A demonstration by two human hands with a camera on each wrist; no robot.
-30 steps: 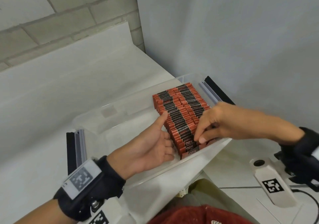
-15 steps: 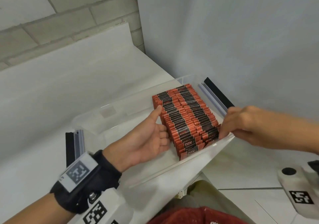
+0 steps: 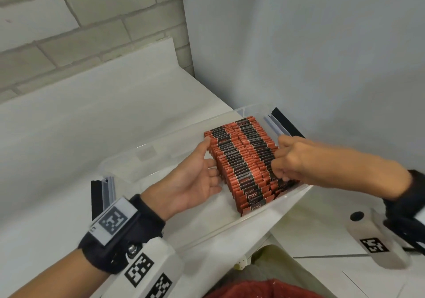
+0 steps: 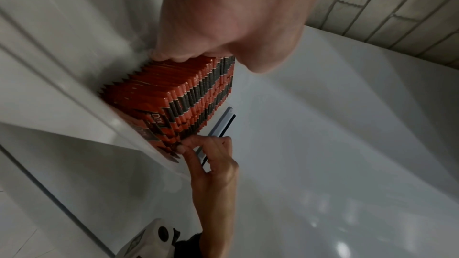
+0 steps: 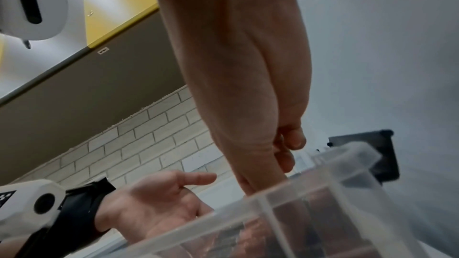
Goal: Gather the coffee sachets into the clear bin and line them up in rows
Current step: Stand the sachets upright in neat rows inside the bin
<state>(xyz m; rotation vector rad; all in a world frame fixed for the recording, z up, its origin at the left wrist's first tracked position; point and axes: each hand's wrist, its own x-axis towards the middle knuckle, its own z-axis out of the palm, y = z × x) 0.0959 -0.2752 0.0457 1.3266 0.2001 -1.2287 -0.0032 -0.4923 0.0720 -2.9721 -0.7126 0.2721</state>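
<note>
Red-and-black coffee sachets (image 3: pixel 239 159) stand on edge in tight rows at the right end of the clear bin (image 3: pixel 230 226). My left hand (image 3: pixel 190 180) lies flat against the block's left side, palm up and fingers straight, thumb at the far corner. My right hand (image 3: pixel 292 157) is over the right-hand row with fingers curled. In the left wrist view the right hand's fingertips (image 4: pixel 183 145) pinch the sachets (image 4: pixel 174 101) at the near right corner. In the right wrist view the right hand (image 5: pixel 273 144) reaches down behind the bin wall (image 5: pixel 323 203), the left hand (image 5: pixel 159 199) open beside it.
The bin sits skewed on a white counter (image 3: pixel 92 125) at its corner, with a brick wall behind and a grey wall close on the right. Black-and-clear clip handles (image 3: pixel 285 123) (image 3: pixel 101 194) are at both bin ends. The bin's left half holds nothing.
The right hand drew back to the bin's right rim, then returned onto the right-hand row. The left hand stayed pressed on the block's left side, sliding a little farther along.
</note>
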